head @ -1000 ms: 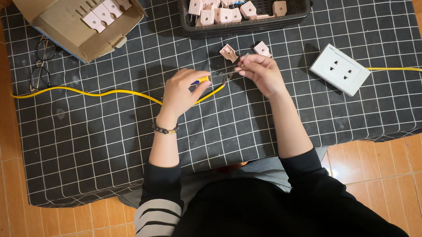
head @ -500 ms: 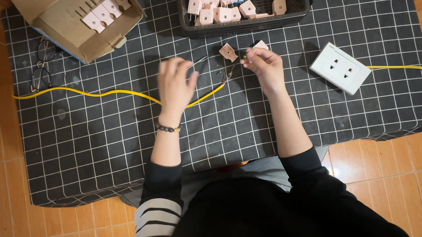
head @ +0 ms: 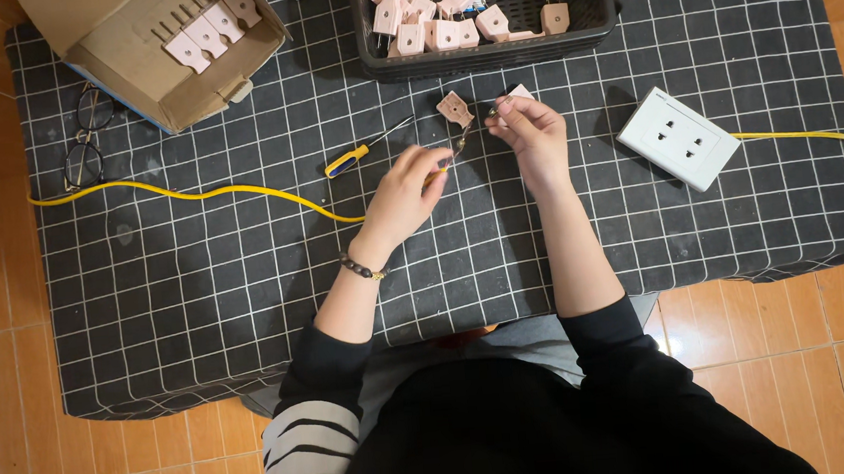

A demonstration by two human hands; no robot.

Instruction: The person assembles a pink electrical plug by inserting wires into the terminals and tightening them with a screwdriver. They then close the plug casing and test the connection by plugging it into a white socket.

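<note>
Open cloth nearside — basket, screwdriver crowd beyond.

Both hands fwd, L & R fingertips pinched, forearms converging.

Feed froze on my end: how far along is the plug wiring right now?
Done: finished-looking pink plugs sit in the cardboard box. In hand: left hand holds the yellow cable end, right hand pinches a small part beside an open plug half; screwdriver lies aside. Left: many plugs wait in the black basket.

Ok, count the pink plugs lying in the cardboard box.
4, in a row inside the cardboard box at top left. The box flaps may hide more.
</note>
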